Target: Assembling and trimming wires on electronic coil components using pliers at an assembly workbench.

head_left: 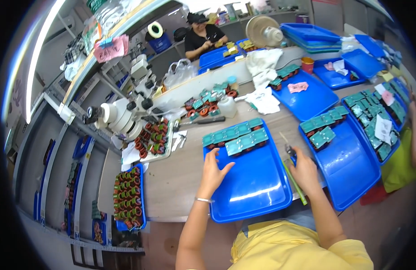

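Two rows of teal-topped blocks [246,142] with dark reddish sides sit at the far end of the blue tray [248,189] in front of me. My left hand [212,173] reaches over this tray's left side, thumb and fingers apart, its fingertips close to the nearer left end of the blocks. Nothing shows in it. Just beyond the tray's right edge, my right hand [305,170] is closed around a small pliers-like tool [289,152] with a dark and blue handle. A thin green strip [296,184] lies along the tray's edge beside that hand.
Right of me, a blue tray [347,162] holds more teal blocks, beside a fuller tray [374,121]. At left stand a tray of coils [129,198] and a microscope [115,117]. A screwdriver-like tool [203,121] lies behind. Another person [203,38] works beyond the partition.
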Action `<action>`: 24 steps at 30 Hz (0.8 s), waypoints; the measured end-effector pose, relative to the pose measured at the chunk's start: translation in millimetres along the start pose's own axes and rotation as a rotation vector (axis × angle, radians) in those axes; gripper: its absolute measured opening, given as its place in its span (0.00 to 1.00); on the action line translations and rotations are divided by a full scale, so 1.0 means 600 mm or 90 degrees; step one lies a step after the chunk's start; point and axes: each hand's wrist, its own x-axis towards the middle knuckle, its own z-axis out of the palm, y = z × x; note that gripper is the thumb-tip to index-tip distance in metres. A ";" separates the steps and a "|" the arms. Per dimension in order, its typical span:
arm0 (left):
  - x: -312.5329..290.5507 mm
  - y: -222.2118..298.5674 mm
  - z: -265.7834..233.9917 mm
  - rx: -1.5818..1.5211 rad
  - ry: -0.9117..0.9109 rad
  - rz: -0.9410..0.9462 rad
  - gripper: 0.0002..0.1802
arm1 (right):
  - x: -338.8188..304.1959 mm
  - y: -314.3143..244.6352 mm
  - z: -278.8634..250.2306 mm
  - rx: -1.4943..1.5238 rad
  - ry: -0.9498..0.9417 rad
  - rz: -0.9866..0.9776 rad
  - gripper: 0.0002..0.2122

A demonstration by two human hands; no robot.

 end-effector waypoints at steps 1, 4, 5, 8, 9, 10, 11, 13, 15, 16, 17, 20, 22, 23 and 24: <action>0.013 -0.003 0.019 0.033 -0.001 0.024 0.35 | 0.001 0.004 0.005 -0.012 0.026 -0.022 0.21; 0.029 -0.011 0.062 0.103 -0.011 0.039 0.39 | -0.013 0.009 -0.010 0.099 0.132 -0.134 0.20; 0.037 -0.010 0.071 0.074 -0.029 0.000 0.37 | -0.016 0.016 -0.010 0.311 0.118 -0.074 0.18; 0.039 -0.019 0.084 0.064 -0.025 0.001 0.33 | -0.038 -0.032 -0.098 0.989 -0.087 0.018 0.15; 0.033 -0.035 0.087 0.051 -0.003 0.012 0.27 | -0.052 -0.062 -0.137 1.111 -0.131 -0.043 0.14; 0.034 -0.023 0.082 0.028 -0.016 -0.024 0.24 | -0.067 -0.082 -0.178 1.227 -0.167 -0.110 0.13; 0.034 -0.018 0.081 0.022 -0.010 -0.021 0.23 | -0.087 -0.088 -0.214 1.247 -0.215 -0.190 0.12; 0.033 -0.005 0.076 0.022 0.004 -0.018 0.21 | -0.098 -0.089 -0.267 1.260 -0.365 -0.389 0.10; 0.012 -0.010 0.050 0.043 0.062 -0.001 0.21 | -0.078 -0.097 -0.285 1.229 -0.532 -0.576 0.08; 0.010 -0.003 0.048 0.025 0.086 0.021 0.21 | -0.080 -0.103 -0.300 1.189 -0.563 -0.650 0.08; 0.003 0.005 0.045 -0.004 0.085 -0.031 0.23 | -0.099 -0.118 -0.309 1.251 -0.516 -0.586 0.04; -0.028 0.024 0.027 -0.318 0.053 -0.187 0.18 | -0.105 -0.141 -0.324 1.292 -0.503 -0.531 0.01; -0.052 0.048 0.017 -0.402 0.059 -0.190 0.17 | -0.110 -0.145 -0.339 1.273 -0.533 -0.537 0.01; -0.062 0.061 0.014 -0.488 0.068 -0.191 0.17 | -0.114 -0.147 -0.346 1.273 -0.540 -0.507 0.01; -0.074 0.071 0.009 -0.485 0.069 -0.195 0.17 | -0.118 -0.150 -0.346 1.276 -0.551 -0.476 0.01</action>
